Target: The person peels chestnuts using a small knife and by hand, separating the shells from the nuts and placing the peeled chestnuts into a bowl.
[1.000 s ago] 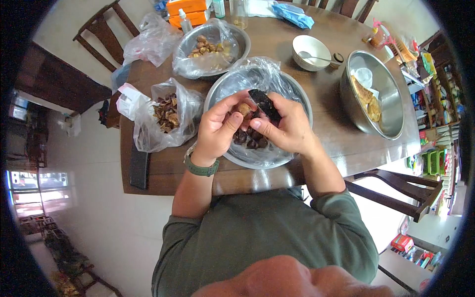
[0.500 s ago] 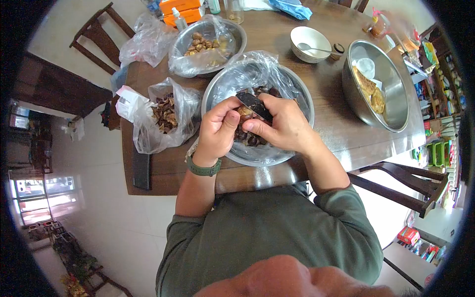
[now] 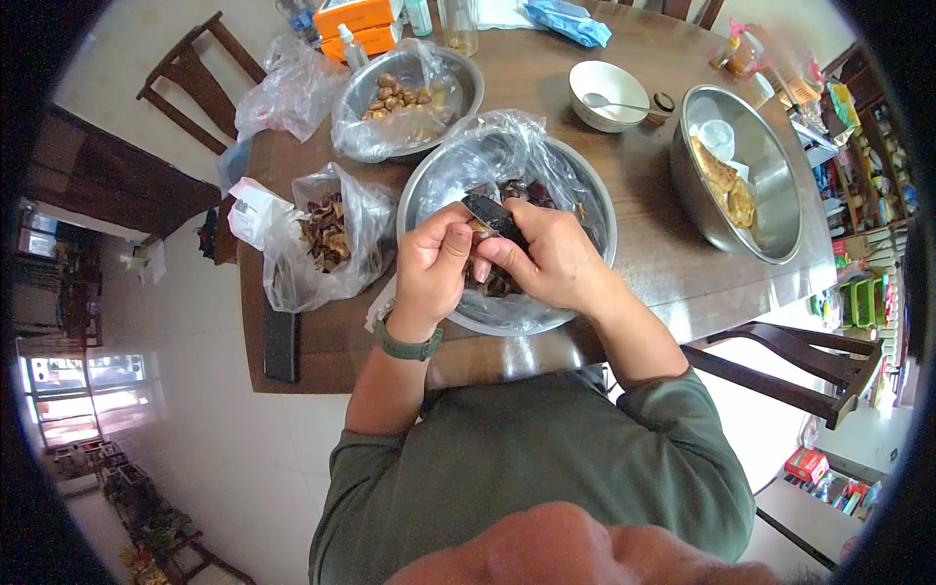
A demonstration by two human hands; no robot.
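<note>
Below right hand (image 3: 556, 255), plastic-lined basin (image 3: 606, 203) holding dark nuts (image 3: 502, 284).

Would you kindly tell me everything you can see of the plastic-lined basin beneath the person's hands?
The basin is round and wide, grey and metallic in look, with a smooth rim. It sits upright on the wooden table, not far from its near edge. Crumpled clear plastic lines it and bunches up at the far rim. Dark brown pieces lie inside on the plastic. The left hand and right hand are over it, hiding part of its inside.
</note>
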